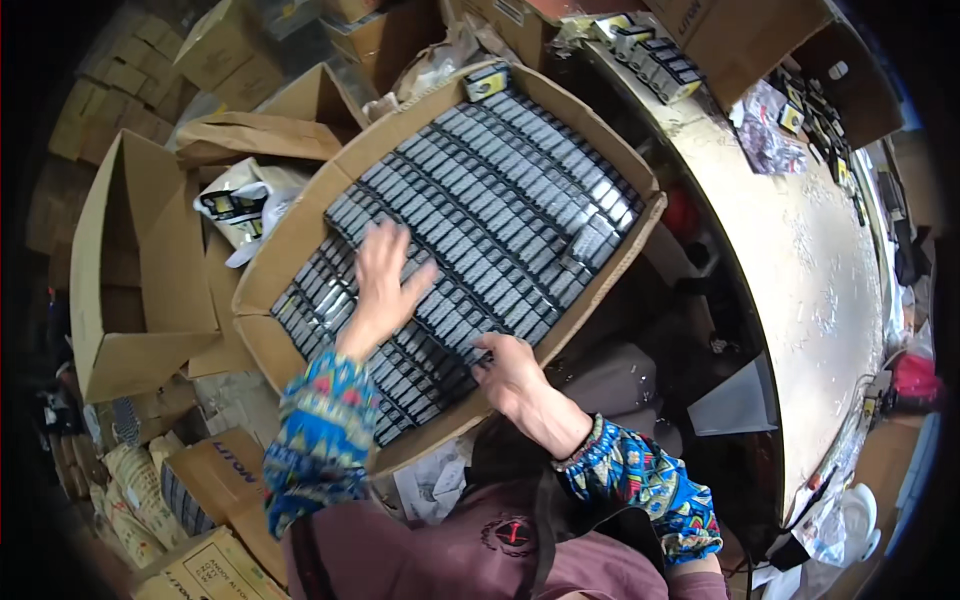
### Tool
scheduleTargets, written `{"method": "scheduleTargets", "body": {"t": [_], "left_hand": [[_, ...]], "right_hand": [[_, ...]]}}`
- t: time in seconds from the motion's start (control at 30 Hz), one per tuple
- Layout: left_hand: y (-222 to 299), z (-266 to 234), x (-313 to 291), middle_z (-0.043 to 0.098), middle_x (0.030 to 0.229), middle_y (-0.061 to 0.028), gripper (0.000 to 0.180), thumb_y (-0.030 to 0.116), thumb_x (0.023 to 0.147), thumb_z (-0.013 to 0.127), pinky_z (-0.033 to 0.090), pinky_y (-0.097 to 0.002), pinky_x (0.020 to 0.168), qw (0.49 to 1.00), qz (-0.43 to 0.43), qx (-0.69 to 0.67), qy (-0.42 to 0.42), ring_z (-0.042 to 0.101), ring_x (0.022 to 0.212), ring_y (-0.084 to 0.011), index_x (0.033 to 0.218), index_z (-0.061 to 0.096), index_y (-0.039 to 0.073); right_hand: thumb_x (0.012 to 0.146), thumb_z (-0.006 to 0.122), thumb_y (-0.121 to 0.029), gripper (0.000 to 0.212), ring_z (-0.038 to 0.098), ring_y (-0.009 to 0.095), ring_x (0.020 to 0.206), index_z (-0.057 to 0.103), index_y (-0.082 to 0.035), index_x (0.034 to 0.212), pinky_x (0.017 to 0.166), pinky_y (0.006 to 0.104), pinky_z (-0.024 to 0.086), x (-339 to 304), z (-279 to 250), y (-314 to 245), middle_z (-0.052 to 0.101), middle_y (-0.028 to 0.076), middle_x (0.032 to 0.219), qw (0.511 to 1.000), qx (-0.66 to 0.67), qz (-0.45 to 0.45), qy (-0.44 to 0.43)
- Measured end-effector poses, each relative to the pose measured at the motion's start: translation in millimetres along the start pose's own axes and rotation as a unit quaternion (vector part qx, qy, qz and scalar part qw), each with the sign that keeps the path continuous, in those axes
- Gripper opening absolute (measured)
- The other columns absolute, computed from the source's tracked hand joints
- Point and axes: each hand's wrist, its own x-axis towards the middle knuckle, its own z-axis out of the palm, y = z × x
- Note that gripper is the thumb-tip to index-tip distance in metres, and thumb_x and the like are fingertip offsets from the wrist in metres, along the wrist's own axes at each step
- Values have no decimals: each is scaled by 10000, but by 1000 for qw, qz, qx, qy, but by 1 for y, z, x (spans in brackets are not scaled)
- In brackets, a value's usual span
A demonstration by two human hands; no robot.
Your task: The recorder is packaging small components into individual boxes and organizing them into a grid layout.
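Observation:
A large open cardboard carton (290, 235) in front of me holds tight rows of small grey-and-black packs (480, 190). The top layer covers the far and right part. A lower layer (400, 385) shows at the near left. My left hand (385, 285) is over the step between the layers, fingers spread, with no pack visible in it. My right hand (512, 375) is at the near edge of the top layer, fingers curled against the end packs; what they grip is hidden. One yellow-and-black pack (487, 82) sits on the carton's far corner.
Right of the carton stands a worn pale table (800, 270) with loose packs (655, 65) and a plastic bag (768, 130) at its far end. Open cardboard boxes (150, 250) crowd the left, beside a white bag of dark packs (245, 205).

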Motion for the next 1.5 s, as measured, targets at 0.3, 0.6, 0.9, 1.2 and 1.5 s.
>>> {"method": "scheduleTargets", "body": {"t": [0.3, 0.6, 0.9, 1.2, 1.5], "left_hand": [[81, 6, -86, 272, 1581, -223, 824, 237, 794, 723, 192, -542, 1185, 976, 133, 70, -156, 238, 1468, -418, 1482, 347, -19], [76, 8, -73, 342, 1546, -192, 839, 307, 751, 777, 218, -502, 1185, 971, 198, 77, -113, 288, 1449, -370, 1447, 415, 7], [73, -5, -73, 294, 1579, -173, 895, 259, 714, 786, 204, -489, 1199, 969, 170, 59, -170, 257, 1471, -351, 1479, 382, 30], [83, -38, -78, 254, 1601, -165, 872, 170, 739, 757, 155, -539, 1202, 941, 184, -32, -280, 195, 1504, -332, 1509, 351, 111], [76, -27, -49, 389, 1531, -143, 649, 108, 758, 698, 247, -531, 1177, 942, 246, 16, -226, 310, 1457, -309, 1383, 523, 109]], "right_hand": [[904, 586, -14, 132, 560, 161, 912, 606, -5, 1034, 764, 263, 459, -58, -26, -36, 590, 74, 1025, 952, -225, -147, -147], [780, 592, 24, 336, 628, 266, 1080, 679, -40, 1097, 922, 371, 529, -20, -40, -206, 685, 101, 1022, 145, -815, -561, -17], [813, 705, -136, 311, 652, 297, 891, 683, -48, 1111, 756, 393, 555, -45, -14, -95, 664, 123, 850, 213, -803, -488, -269], [860, 724, -134, 397, 655, 321, 893, 652, -9, 1230, 810, 398, 529, -60, -49, -137, 691, 168, 916, 471, -716, -458, -237], [893, 711, -117, 311, 677, 272, 846, 677, 5, 1177, 773, 357, 543, -63, -58, -135, 702, 176, 955, 513, -660, -509, -206]]}}
